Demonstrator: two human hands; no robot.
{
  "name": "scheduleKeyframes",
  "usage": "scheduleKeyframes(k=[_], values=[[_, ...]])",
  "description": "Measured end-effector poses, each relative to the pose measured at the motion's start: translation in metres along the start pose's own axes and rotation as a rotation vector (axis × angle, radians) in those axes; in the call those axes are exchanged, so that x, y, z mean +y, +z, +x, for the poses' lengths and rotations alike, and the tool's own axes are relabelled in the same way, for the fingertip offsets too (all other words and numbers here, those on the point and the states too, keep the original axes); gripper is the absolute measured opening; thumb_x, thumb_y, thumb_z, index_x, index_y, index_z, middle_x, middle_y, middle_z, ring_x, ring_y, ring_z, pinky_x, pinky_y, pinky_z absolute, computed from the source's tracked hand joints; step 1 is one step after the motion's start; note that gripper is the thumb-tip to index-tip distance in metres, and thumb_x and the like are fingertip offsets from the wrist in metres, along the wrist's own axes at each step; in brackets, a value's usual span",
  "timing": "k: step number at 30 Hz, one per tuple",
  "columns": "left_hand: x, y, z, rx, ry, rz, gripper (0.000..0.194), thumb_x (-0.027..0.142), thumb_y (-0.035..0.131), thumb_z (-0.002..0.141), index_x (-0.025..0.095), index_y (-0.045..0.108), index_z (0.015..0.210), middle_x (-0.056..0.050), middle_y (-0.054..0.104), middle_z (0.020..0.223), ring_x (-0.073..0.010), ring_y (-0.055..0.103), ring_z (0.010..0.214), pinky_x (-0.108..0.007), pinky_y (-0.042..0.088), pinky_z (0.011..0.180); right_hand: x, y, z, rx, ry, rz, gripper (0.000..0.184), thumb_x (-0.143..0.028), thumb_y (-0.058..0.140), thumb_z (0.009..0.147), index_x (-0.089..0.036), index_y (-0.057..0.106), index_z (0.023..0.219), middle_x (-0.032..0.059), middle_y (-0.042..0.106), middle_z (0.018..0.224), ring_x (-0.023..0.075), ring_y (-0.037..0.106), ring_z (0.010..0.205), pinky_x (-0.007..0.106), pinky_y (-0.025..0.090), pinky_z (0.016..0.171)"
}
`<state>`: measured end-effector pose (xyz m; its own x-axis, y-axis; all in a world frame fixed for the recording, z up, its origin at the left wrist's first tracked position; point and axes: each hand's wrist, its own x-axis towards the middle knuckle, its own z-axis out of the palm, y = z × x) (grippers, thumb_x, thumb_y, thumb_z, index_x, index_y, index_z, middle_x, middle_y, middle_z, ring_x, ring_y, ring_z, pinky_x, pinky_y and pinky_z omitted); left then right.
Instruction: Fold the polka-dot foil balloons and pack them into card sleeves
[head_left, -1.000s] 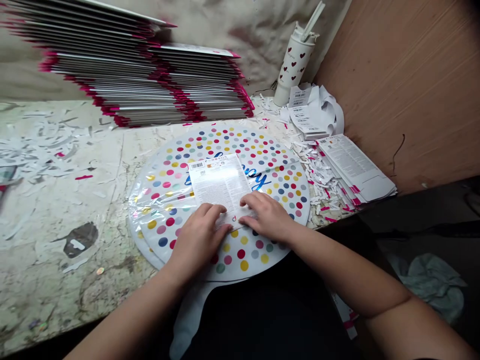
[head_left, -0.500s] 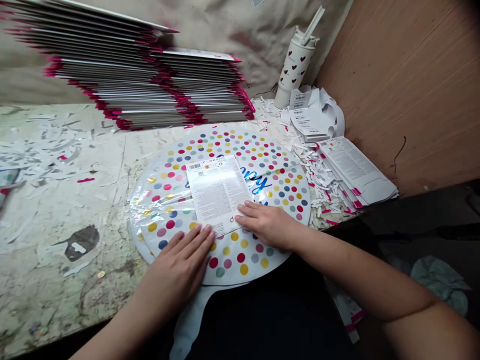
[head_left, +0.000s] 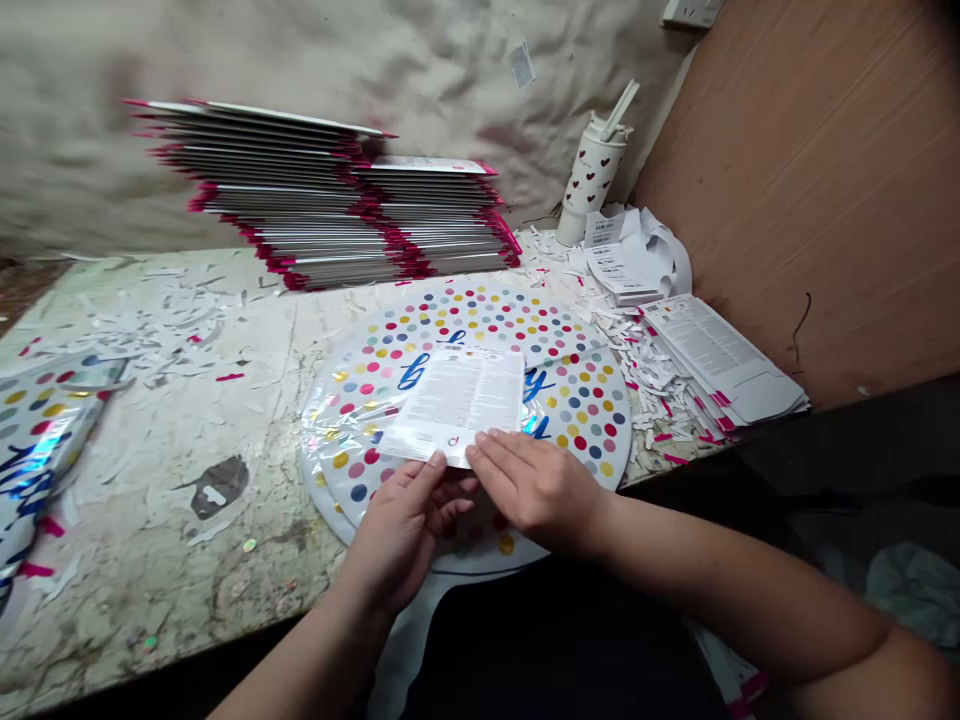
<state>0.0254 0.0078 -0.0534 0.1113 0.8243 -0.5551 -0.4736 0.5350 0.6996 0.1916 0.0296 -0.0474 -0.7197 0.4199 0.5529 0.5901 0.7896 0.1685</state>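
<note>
A round foil balloon (head_left: 570, 390) with coloured dots and blue lettering lies flat at the table's front edge, on top of others like it. A white printed card (head_left: 459, 400) is lifted off it at a tilt. My left hand (head_left: 401, 530) pinches the card's near edge from below, thumb on top. Beside it, my right hand (head_left: 536, 485) rests on the balloon with fingers stretched out, their tips touching the card's near right corner.
A tall stack of pink-edged flat packs (head_left: 337, 215) stands at the back. White cards (head_left: 720, 355) are piled at the right beside label strips (head_left: 630, 250) and a heart-print cup (head_left: 592, 175). More dotted balloons (head_left: 34, 430) lie at the far left. Paper scraps litter the table (head_left: 150, 470).
The card lay flat on the balloon under both hands; now my left hand has gripped its near edge and raised it. The camera has tilted up and shifted left.
</note>
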Motion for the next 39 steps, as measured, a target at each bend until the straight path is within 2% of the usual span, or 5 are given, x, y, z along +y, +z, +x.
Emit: scheduleKeyframes(k=[8, 17, 23, 27, 39], values=[[-0.002, 0.002, 0.006, -0.054, -0.014, -0.336, 0.004, 0.022, 0.060, 0.079, 0.018, 0.060, 0.080, 0.002, 0.063, 0.082, -0.0085, 0.060, 0.075, -0.022, 0.051, 0.071, -0.010, 0.002, -0.008, 0.101, 0.053, 0.144, 0.021, -0.007, 0.047, 0.085, -0.005, 0.063, 0.098, 0.0153, 0.069, 0.096, 0.0244, 0.065, 0.092, 0.035, 0.055, 0.077], [-0.007, 0.001, 0.002, -0.018, 0.245, 0.075, 0.019, 0.032, 0.064, 0.076, 0.016, 0.053, 0.073, 0.002, 0.062, 0.077, -0.0107, 0.060, 0.071, -0.025, 0.050, 0.070, -0.003, 0.004, 0.014, -0.018, 0.552, 0.699, 0.010, -0.020, 0.047, 0.086, -0.017, 0.055, 0.080, 0.0054, 0.060, 0.079, 0.0155, 0.056, 0.078, 0.028, 0.047, 0.073], [0.016, -0.018, 0.000, 0.095, 0.523, 0.472, 0.034, 0.029, 0.063, 0.077, 0.025, 0.044, 0.106, 0.001, 0.064, 0.086, -0.0127, 0.062, 0.067, -0.024, 0.050, 0.060, 0.049, -0.039, -0.017, -0.554, 0.526, 0.534, 0.028, -0.039, 0.057, 0.081, -0.019, 0.056, 0.060, 0.0022, 0.059, 0.061, 0.0158, 0.056, 0.058, 0.028, 0.045, 0.057], [0.053, -0.002, -0.019, 0.032, 0.806, 1.049, 0.052, 0.023, 0.060, 0.077, 0.031, 0.041, 0.125, 0.000, 0.068, 0.086, -0.0173, 0.065, 0.069, -0.029, 0.052, 0.063, 0.075, -0.065, -0.012, -0.077, 0.645, 0.266, 0.041, -0.047, 0.067, 0.071, -0.021, 0.062, 0.102, 0.0106, 0.062, 0.105, 0.0291, 0.056, 0.101, 0.043, 0.045, 0.087], [0.158, 0.013, 0.003, 0.420, 1.471, 1.257, 0.030, 0.021, 0.053, 0.081, 0.031, 0.063, 0.108, 0.004, 0.067, 0.107, -0.0184, 0.062, 0.097, -0.035, 0.048, 0.089, 0.094, -0.008, 0.044, 0.453, 0.809, 1.274, 0.042, -0.042, 0.062, 0.078, -0.022, 0.052, 0.114, 0.0082, 0.065, 0.104, 0.0214, 0.062, 0.096, 0.040, 0.051, 0.085]])
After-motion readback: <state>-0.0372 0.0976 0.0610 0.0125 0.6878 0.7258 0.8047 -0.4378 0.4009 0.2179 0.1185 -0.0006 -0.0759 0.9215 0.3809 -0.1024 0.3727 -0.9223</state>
